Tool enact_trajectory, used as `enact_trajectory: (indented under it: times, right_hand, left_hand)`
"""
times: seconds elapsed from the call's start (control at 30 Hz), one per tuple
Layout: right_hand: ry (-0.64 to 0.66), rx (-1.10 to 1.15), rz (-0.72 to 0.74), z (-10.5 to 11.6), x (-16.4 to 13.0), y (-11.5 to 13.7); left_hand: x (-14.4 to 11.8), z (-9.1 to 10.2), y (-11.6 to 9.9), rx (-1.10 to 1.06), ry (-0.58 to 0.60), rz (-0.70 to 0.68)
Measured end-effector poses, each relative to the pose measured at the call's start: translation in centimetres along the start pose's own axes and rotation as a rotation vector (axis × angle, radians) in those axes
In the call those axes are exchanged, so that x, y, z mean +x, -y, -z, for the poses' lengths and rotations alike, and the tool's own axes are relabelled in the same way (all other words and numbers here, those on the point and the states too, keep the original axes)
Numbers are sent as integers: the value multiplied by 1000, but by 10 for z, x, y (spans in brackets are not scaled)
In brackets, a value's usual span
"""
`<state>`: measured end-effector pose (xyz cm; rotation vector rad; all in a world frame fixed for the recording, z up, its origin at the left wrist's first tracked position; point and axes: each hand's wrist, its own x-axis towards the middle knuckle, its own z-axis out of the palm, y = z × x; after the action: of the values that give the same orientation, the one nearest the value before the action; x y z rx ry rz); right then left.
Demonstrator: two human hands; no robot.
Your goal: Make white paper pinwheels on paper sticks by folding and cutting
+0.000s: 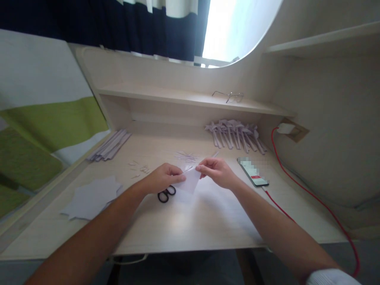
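Between my two hands a small sheet of white paper (190,183) is held a little above the desk. My left hand (166,177) pinches its left edge with thumb and fingers. At its upper right corner, my right hand (216,171) has thumb and forefinger closed on the paper. Black-handled scissors (166,194) lie just below my left hand, their blades hidden. Beyond the paper is a loose heap of thin paper strips (187,156). Small paper bits (142,169) are scattered left of it. A thin stick-like piece (215,154) shows behind my right hand.
Paper sheets (92,197) are piled at the left, with a bundle of folded paper strips (109,145) behind. Paper pinwheel-like pieces on sticks (236,132) lie at the back right. A phone (252,172) with a red cable (308,190) is at the right; glasses (234,95) rest on the shelf.
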<state>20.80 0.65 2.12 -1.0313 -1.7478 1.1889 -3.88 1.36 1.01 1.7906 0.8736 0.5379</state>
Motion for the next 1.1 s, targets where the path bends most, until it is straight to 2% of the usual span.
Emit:
enact_trajectory:
  times: [0.13, 0.2, 0.27, 0.33, 0.4, 0.43, 0.47, 0.57, 0.63, 0.73, 0.83, 0.97, 1.1]
  right_hand:
    - [24, -49, 40, -15, 20, 3]
    - [2, -75, 50, -26, 34, 3]
    - [-80, -113, 41, -41, 45, 1]
    - [-116, -187, -7, -58, 46, -3]
    - [-67, -293, -51, -76, 38, -5]
    - [11, -391, -70, -85, 32, -5]
    - [144, -653, -110, -94, 26, -4]
    - [244, -808, -170, -115, 16, 2]
    - [260, -812, -209, -121, 19, 7]
    - [273, -768, -258, -120, 33, 9]
    - [284, -602, -288, -105, 46, 4]
    - [323, -212, -357, -74, 48, -11]
    - [285, 159, -378, -47, 28, -21]
  left_hand:
    - [-3, 11, 0, -13, 2, 26]
    - [-5, 24, 2, -26, -55, 48]
    - [-6, 41, 8, -55, -205, 64]
    - [-4, 55, 18, -96, -449, 48]
    - [0, 63, 29, -142, -693, 15]
    - [2, 64, 34, -163, -774, 4]
    - [4, 63, 39, -181, -829, -1]
    - [8, 55, 50, -209, -901, -13]
    - [8, 52, 54, -207, -928, -32]
    - [4, 51, 54, -202, -992, -70]
    - [1, 53, 52, -209, -1106, -115]
    - [-1, 52, 52, -252, -1209, -158]
    - [0, 45, 54, -326, -1184, -160]
